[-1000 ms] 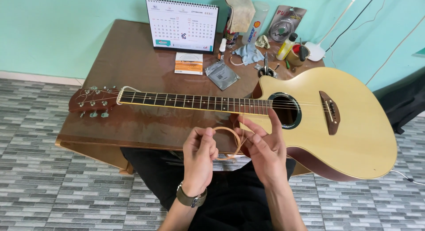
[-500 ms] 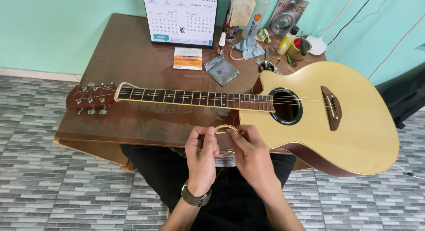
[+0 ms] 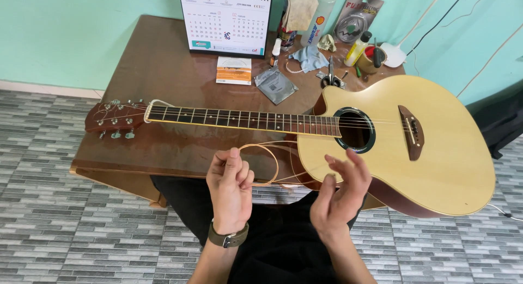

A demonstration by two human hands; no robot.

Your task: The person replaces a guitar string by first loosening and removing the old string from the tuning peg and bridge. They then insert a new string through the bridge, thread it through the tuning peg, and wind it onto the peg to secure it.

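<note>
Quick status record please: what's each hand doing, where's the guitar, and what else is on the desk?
left hand: pinches a coiled guitar string
right hand: open, fingers spread, beside the coil, holds nothing visible
guitar: flat across the desk, body to the right, headstock left
desk clutter: calendar, string packets, scissors, cloth, bottle

The left hand [image 3: 231, 187] hides part of the coiled guitar string [image 3: 269, 164]; the string's thin ends blur against the acoustic guitar [image 3: 436, 153], whose body covers the table's [image 3: 158, 71] right corner.
</note>
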